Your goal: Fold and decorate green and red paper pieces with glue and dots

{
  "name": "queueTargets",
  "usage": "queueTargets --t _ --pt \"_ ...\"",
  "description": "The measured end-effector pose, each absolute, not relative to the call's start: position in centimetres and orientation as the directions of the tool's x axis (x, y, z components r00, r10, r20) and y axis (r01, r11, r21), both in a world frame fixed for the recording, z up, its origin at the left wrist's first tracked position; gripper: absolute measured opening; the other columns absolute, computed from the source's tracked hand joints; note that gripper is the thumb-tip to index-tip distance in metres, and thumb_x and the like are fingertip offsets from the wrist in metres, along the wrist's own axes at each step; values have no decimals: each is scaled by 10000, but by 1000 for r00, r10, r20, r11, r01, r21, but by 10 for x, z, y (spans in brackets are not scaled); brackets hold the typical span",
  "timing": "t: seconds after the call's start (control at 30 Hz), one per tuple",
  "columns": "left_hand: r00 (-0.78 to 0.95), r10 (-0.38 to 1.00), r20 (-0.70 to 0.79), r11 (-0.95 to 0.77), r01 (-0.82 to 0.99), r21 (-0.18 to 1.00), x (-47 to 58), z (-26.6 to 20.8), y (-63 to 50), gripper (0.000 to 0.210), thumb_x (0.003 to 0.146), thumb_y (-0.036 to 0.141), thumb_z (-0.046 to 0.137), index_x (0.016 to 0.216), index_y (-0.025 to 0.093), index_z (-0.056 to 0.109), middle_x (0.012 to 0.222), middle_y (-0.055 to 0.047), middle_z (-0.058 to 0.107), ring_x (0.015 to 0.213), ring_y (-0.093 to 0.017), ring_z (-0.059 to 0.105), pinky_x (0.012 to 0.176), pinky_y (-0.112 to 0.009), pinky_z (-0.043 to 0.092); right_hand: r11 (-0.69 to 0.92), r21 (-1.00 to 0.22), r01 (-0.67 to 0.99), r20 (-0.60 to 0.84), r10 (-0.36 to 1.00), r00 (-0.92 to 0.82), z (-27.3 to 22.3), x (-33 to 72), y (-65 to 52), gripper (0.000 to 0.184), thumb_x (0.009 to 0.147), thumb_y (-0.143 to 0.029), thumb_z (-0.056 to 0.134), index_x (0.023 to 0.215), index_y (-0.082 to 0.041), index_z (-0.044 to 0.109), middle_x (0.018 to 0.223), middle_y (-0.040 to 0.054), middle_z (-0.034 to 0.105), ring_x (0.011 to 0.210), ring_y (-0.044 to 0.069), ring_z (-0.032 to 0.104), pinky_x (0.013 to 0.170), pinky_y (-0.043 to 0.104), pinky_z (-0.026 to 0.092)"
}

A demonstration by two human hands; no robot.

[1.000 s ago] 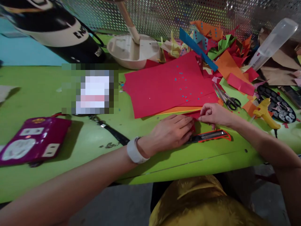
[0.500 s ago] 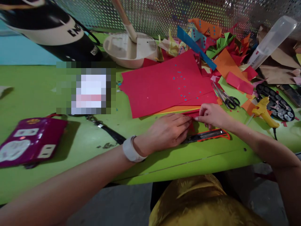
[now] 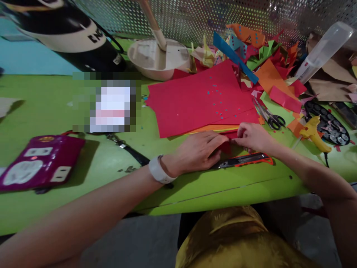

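A small piece of red paper (image 3: 225, 147) lies between my two hands near the table's front edge, partly covered by fingers. My right hand (image 3: 255, 137) pinches its right side between thumb and bent fingers. My left hand (image 3: 196, 150), with a white band at the wrist, holds the left side with curled fingers. Just below the paper rests a utility knife (image 3: 245, 160) with an orange-red edge. Behind my hands is a stack of large red sheets (image 3: 189, 106) dotted with tiny blue bits; orange and yellow edges show beneath.
Scissors (image 3: 270, 116), a yellow glue gun (image 3: 314, 134) and a black paint palette (image 3: 327, 123) lie to the right. Paper scraps (image 3: 267, 80) heap up behind. On the left are a purple power strip (image 3: 41, 162), a blurred-out phone (image 3: 113, 106) and a black-and-white bottle (image 3: 75, 41).
My left hand's fingers have drawn back and bent slightly, baring more of the small red paper. My right hand keeps its pinch. The view has shifted a little.
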State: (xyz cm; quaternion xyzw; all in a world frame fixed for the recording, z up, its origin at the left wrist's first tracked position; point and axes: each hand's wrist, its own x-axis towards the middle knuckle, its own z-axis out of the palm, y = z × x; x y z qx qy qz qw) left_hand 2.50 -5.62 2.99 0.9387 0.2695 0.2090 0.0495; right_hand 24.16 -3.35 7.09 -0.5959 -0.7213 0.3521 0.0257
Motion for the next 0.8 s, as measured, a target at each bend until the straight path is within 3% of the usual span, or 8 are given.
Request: queueTargets --t 0.17,0.3,0.67,0.8 --pt "749 544 377 -835 527 157 21 34 -55 231 955 268 483 1131 175 601 1152 -118 705 1049 -239 664 879 -374 533 35 -554 832 -411 858 -309 73 244 -33 202 782 -269 712 780 -206 520 529 -69 573 466 107 558 536 247 385" --pt "710 621 332 -777 615 136 18 34 -51 285 929 345 521 1094 138 625 1219 -160 666 1098 -292 634 911 -426 517 54 -577 815 -416 839 -350 70 248 -31 264 759 -346 744 801 -203 526 526 -73 563 468 103 527 527 246 356" --pt "718 651 246 -759 616 210 15 35 -48 283 936 366 512 1105 172 628 1194 -123 678 1064 -254 642 885 -366 518 190 -398 898 -308 894 -326 67 244 -37 377 737 -501 766 872 -209 568 681 -9 617 650 163 559 564 270 288" --pt "729 641 240 -767 603 218 16 38 -50 390 910 456 548 1151 156 616 1233 -141 661 1111 -277 629 912 -387 513 180 -386 905 -289 908 -304 63 244 -39 394 748 -532 746 893 -211 569 665 -14 620 637 165 559 565 267 279"
